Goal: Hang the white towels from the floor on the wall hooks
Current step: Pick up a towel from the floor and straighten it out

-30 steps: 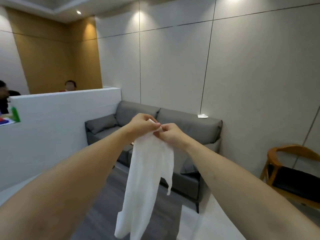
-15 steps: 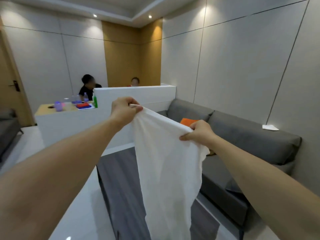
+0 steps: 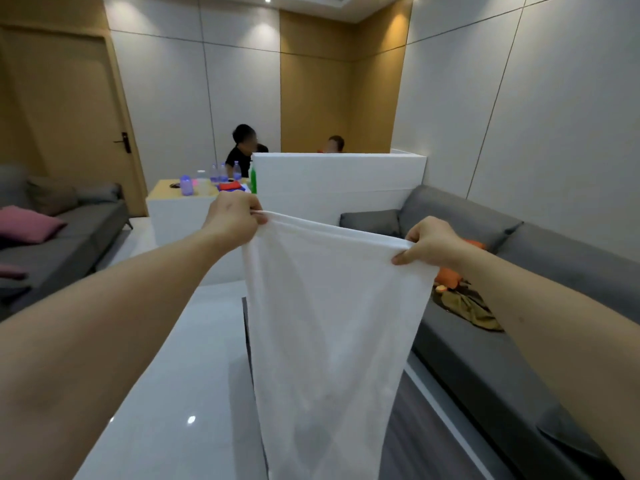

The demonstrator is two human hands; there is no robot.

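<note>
Spread wider than half a second ago, the white towel (image 3: 329, 323) now hangs as a flat sheet between two raised hands, and the head camera has swung left, bringing a wooden door (image 3: 65, 119) and a second grey sofa (image 3: 59, 230) into view.

From the head view, the left hand (image 3: 233, 220) grips one top corner with its fingers (image 3: 254, 211) curled round the hem, while the right hand (image 3: 431, 242) pinches the other end of the top edge, its fingers (image 3: 401, 258) clamped on the cloth. The towel is taut along the top and drapes downward in front of the person, out of the bottom of the frame, well clear of the floor at its upper part; whether its lower end touches anything cannot be told.

Behind it stand a white partition (image 3: 339, 181), a tabletop (image 3: 166, 192) with bottles, and a grey sofa (image 3: 519, 271) on the right bearing an orange cushion (image 3: 450, 273).

As for progress, one towel has been lifted and opened out, but hanging appears not yet begun: no wall hooks show in this view, nor any other towels, so how many remain is unclear. The person likely has to carry this one to the hooks.
</note>
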